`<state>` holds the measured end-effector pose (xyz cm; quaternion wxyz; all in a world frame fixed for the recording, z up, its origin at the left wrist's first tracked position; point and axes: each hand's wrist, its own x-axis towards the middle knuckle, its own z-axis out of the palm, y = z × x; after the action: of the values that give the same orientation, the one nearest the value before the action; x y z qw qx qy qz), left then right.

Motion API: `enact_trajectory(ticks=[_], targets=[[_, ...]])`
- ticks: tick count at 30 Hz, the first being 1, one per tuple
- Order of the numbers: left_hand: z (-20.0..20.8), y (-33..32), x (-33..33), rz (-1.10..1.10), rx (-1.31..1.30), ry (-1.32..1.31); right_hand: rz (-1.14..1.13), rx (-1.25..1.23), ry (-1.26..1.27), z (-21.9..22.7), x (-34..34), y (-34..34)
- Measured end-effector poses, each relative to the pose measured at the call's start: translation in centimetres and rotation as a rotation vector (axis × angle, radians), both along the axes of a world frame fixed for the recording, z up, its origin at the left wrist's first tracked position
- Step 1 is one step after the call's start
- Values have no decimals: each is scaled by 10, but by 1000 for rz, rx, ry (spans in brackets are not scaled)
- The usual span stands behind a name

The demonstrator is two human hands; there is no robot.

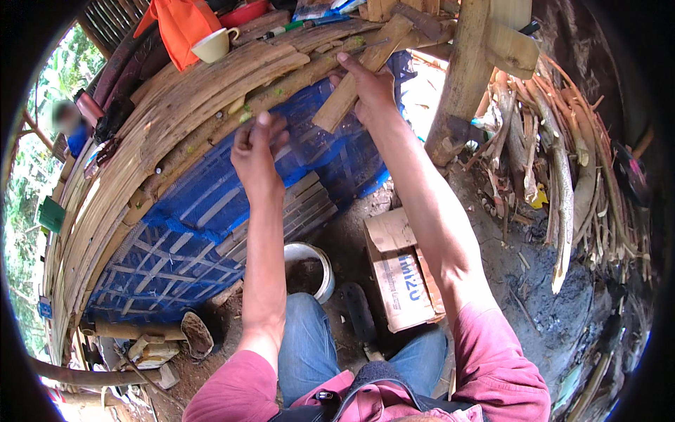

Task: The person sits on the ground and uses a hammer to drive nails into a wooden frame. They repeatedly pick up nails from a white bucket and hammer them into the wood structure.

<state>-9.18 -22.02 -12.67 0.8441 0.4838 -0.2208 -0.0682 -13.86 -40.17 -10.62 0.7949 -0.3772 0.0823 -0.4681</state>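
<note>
Right hand (371, 88) is gripping a flat wooden slat (360, 74) at the far side, while left hand (254, 151) is pinching its fingers together, apart from it, above the blue netting (211, 204)

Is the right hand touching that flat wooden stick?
Touching. The head view shows the right hand wrapped around the flat wooden stick, thumb laid across its face.

Your right hand (370, 86) grips a flat wooden slat (358, 74) tilted against the bamboo platform (176, 119), while your left hand (254, 151) hovers just below and left of it, fingers bunched (whether they pinch anything is unclear). Beneath the platform hangs blue netting (211, 204); a white bucket (313, 264) and a cardboard box (401, 271) sit below it, and a cream cup (213, 46) rests on top.
</note>
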Motion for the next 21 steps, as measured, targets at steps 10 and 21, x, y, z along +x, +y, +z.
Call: enact_trajectory(ticks=[10, 21], targets=[[15, -21, 13, 139, -97, -120, -17, -38, -70, -3, 6, -10], [97, -4, -46, 891, 732, -1604, -71, 20, -111, -7, 8, -8]])
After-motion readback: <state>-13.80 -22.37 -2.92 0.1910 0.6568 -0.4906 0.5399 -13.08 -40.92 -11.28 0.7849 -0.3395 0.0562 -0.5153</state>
